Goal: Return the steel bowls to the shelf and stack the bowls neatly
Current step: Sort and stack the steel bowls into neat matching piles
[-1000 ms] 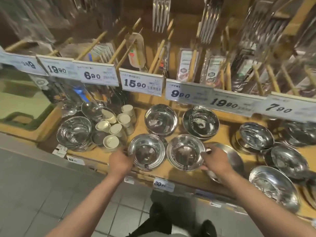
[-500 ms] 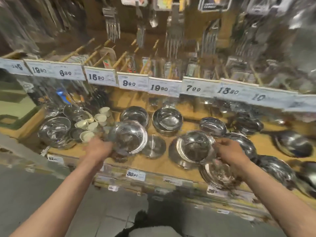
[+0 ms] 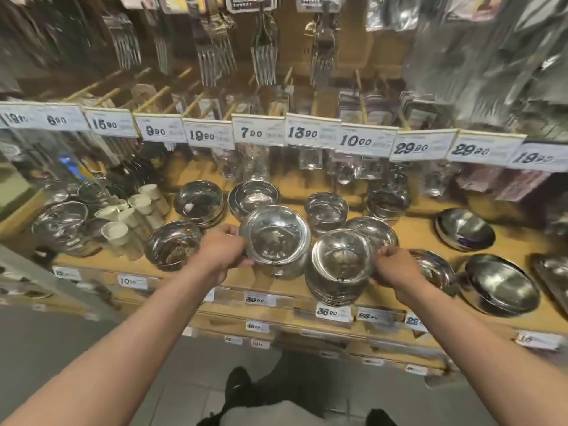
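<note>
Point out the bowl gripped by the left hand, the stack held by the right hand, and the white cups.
left-hand bowl (image 3: 274, 238): head view, inside bottom.
right-hand stack (image 3: 341, 259): head view, top bowl's inside.
white cups (image 3: 114, 231): head view, front cup's rim.

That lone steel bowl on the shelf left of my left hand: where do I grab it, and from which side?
Take the lone bowl by its near rim, thumb inside and fingers outside, coming from the front and above. It sits mouth up by the shelf's front edge, so the rim is exposed there; the white cups crowd its left. The left hand is closest.
</note>
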Demonstrator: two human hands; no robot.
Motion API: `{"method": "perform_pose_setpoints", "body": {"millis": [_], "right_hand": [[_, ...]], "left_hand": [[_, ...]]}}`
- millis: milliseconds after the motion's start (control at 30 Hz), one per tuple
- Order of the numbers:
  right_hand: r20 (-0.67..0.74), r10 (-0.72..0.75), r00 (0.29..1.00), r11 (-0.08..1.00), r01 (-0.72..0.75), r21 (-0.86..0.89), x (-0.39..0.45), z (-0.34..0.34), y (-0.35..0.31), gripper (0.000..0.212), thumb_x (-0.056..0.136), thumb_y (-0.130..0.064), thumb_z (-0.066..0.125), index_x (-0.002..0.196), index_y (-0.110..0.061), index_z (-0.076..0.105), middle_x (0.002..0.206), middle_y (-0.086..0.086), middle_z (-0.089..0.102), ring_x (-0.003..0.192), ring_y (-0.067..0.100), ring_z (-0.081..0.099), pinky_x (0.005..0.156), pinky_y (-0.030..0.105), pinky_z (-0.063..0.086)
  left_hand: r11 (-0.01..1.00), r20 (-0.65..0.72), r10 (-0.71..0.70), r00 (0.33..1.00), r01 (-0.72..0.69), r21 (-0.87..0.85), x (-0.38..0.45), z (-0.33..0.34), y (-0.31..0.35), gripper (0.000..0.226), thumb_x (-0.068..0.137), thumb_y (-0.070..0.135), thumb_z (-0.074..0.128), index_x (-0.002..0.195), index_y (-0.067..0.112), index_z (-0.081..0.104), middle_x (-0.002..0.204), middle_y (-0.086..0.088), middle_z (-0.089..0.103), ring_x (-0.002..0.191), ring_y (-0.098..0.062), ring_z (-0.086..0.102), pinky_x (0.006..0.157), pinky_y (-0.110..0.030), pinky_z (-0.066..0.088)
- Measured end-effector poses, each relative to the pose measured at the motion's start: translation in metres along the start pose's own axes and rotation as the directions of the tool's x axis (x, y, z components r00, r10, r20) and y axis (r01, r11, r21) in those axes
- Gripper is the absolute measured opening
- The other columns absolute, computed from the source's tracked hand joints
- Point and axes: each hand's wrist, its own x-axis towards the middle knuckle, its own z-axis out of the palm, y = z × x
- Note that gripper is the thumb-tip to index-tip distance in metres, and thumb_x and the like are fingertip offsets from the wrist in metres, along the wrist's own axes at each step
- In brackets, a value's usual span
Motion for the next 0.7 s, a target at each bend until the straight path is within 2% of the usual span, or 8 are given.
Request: {"method": "perform_pose_setpoints", "body": {"millis": [100,233,300,400,467,500,600,700], "right_hand": [[-0.011,0.004,1.000,0.999,-0.005,-0.046,-0.001,0.006,0.003,0.018,0.090,0.001,0.063,0.076,-0.009,0.061,0.076,0.010,0.067,0.053,0.018,0.064,0.039,0.023,0.053],[0.013,0.009,1.000,0.999,-0.008,-0.033,-0.001,0.010,0.010,0.020,0.081,0.009,0.069,0.073,-0.007,0.060,0.079,0.011,0.064,0.060,0.021,0.062,0.037,0.020,0.050],[0.026,0.004,1.000,1.000,-0.004,-0.004,0.001,0.012,0.014,0.022,0.078,0.012,0.070,0.076,-0.007,0.060,0.080,0.013,0.062,0.062,0.023,0.060,0.036,0.019,0.049],[-0.011,-0.027,1.000,0.994,0.025,-0.103,0.005,0.013,0.019,0.005,0.085,0.004,0.069,0.089,0.001,0.072,0.082,0.015,0.069,0.043,0.015,0.064,0.036,0.018,0.049],[-0.030,-0.063,0.998,0.985,0.057,-0.164,0.010,0.015,0.021,0.008,0.089,-0.002,0.069,0.096,-0.005,0.072,0.092,0.009,0.071,0.040,0.011,0.065,0.044,0.022,0.057],[-0.037,-0.084,0.996,0.982,0.077,-0.173,0.013,0.015,0.022,0.012,0.089,-0.002,0.069,0.097,-0.011,0.071,0.094,0.006,0.068,0.043,0.014,0.067,0.043,0.024,0.058],[-0.074,-0.153,0.985,0.971,0.136,-0.195,0.019,0.016,0.026,0.020,0.089,0.001,0.066,0.101,-0.015,0.067,0.098,0.007,0.065,0.050,0.016,0.068,0.034,0.021,0.050],[-0.093,-0.212,0.973,0.959,0.189,-0.211,0.022,0.016,0.033,0.014,0.090,-0.003,0.068,0.095,-0.015,0.068,0.090,0.005,0.067,0.047,0.014,0.067,0.042,0.028,0.058]], "left_hand": [[1.000,0.008,-0.003,1.000,0.003,-0.011,-0.010,0.007,0.005,0.021,0.086,-0.014,0.061,0.093,0.006,0.056,0.108,-0.023,0.071,0.074,-0.029,0.075,0.049,-0.027,0.060],[0.999,0.045,-0.024,0.999,0.026,-0.042,-0.020,0.016,0.006,0.027,0.086,-0.014,0.060,0.101,0.007,0.054,0.122,-0.029,0.066,0.099,-0.039,0.073,0.058,-0.033,0.064],[0.998,0.063,-0.036,0.997,0.039,-0.043,-0.023,0.021,0.004,0.029,0.085,-0.015,0.061,0.103,0.006,0.055,0.120,-0.028,0.067,0.098,-0.039,0.074,0.061,-0.036,0.063],[0.999,0.079,-0.039,0.996,0.041,-0.028,-0.024,0.029,0.002,0.022,0.084,-0.017,0.061,0.094,0.002,0.057,0.117,-0.023,0.069,0.092,-0.036,0.075,0.063,-0.038,0.062],[0.999,0.083,-0.024,0.996,0.027,-0.036,-0.023,0.035,-0.001,0.025,0.085,-0.017,0.059,0.079,0.006,0.051,0.113,-0.020,0.068,0.085,-0.033,0.075,0.059,-0.036,0.063],[0.999,0.081,-0.015,0.997,0.019,-0.040,-0.022,0.038,-0.003,0.028,0.085,-0.017,0.058,0.076,0.007,0.049,0.112,-0.019,0.067,0.080,-0.030,0.074,0.055,-0.033,0.063],[0.999,0.083,-0.001,0.997,0.006,-0.050,-0.016,0.047,-0.008,0.026,0.084,-0.018,0.060,0.080,0.006,0.052,0.110,-0.018,0.066,0.071,-0.027,0.074,0.046,-0.028,0.060],[0.998,0.093,-0.010,0.996,0.016,-0.066,-0.012,0.055,-0.013,0.021,0.086,-0.017,0.059,0.089,0.004,0.053,0.108,-0.017,0.062,0.066,-0.025,0.072,0.041,-0.024,0.056]]}}
